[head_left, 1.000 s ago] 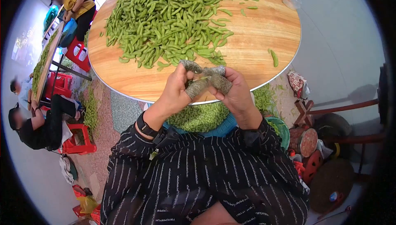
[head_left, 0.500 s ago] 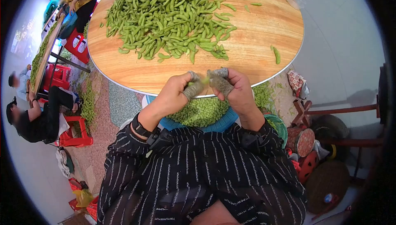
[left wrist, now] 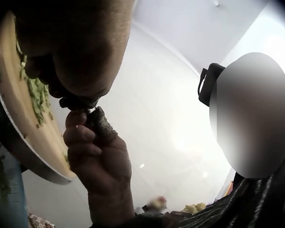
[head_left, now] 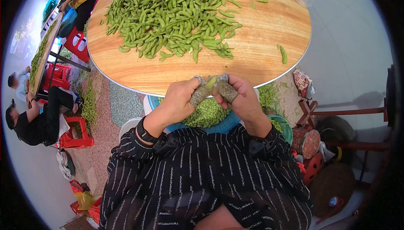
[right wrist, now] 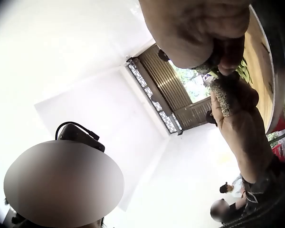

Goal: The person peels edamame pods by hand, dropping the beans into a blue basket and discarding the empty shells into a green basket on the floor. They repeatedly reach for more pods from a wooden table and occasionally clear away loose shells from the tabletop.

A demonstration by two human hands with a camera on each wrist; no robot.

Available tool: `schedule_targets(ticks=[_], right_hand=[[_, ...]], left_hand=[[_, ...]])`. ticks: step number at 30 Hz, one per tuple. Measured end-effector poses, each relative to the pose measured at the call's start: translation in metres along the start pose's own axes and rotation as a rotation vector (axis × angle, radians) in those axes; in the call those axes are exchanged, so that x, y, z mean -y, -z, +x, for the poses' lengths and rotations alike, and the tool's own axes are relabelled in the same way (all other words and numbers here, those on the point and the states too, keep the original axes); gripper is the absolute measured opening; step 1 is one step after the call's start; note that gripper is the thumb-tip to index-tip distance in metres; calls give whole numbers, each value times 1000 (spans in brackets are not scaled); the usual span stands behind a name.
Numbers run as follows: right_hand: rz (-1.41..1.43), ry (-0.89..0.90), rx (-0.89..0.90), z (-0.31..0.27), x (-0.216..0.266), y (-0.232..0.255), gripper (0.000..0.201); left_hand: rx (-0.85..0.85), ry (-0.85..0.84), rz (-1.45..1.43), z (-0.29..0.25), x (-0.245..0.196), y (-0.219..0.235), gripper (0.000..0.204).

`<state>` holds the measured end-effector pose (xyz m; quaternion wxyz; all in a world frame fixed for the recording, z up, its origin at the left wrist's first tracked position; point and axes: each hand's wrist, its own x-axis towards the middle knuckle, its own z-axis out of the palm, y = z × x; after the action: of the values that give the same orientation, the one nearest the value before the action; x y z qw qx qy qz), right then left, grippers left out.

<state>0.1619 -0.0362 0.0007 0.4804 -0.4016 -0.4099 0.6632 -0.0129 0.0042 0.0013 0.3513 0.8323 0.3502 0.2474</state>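
Over the near edge of the wooden table [head_left: 269, 32], my left hand [head_left: 176, 100] and right hand [head_left: 246, 101] meet at the fingertips. A green soybean pod [head_left: 211, 82] stands tilted between them, pinched by the thumb and fingers of both. Grey woven wraps cover several fingertips, such as the right thumb's wrap [head_left: 226, 92]. Below the hands, shelled beans [head_left: 209, 113] fill a blue basin [head_left: 223, 125]. A big heap of pods [head_left: 168, 19] lies across the table beyond. In the right wrist view, a bit of green shows between the wrapped fingertips.
One loose pod [head_left: 283, 54] lies at the table's right side. A green basket [head_left: 287, 131] stands right of the basin, a white bucket [head_left: 129, 125] left of it. Several people sit at another table [head_left: 44, 57] at the left, near red stools [head_left: 77, 133]. Empty husks [head_left: 89, 112] litter the floor.
The hands came slightly apart with a blurred bit of green between them, then closed in again. The pod now shows clearly at the fingertips. The head view has shifted a little.
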Motion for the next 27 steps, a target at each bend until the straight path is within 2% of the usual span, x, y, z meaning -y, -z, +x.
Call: schedule_targets(ticks=[11,13,17,19,23,25,27], right_hand=[[33,-34,-19,0,-3,0,15],[58,-36,-16,0,-2,0,15],[22,8,-35,0,-3,-2,15],[-27,29,-103,0,-3,-5,15],[-79,109,-94,2,-13,-3,17],[33,0,-92,1,-19,-5,16],[93,-30,-93,-4,-4,-5,15]], left_hand=[[-48,9,15,0,-1,-2,17],[-27,6,109,-1,-1,-2,10],[-22,2,107,-3,0,-5,10],[-62,-1,39,-2,-1,-8,18],[-87,-19,-64,-2,-5,-10,19],[-84,-14,-223,-2,-10,-10,10],[-93,-5,-186,-2,-5,-11,10]])
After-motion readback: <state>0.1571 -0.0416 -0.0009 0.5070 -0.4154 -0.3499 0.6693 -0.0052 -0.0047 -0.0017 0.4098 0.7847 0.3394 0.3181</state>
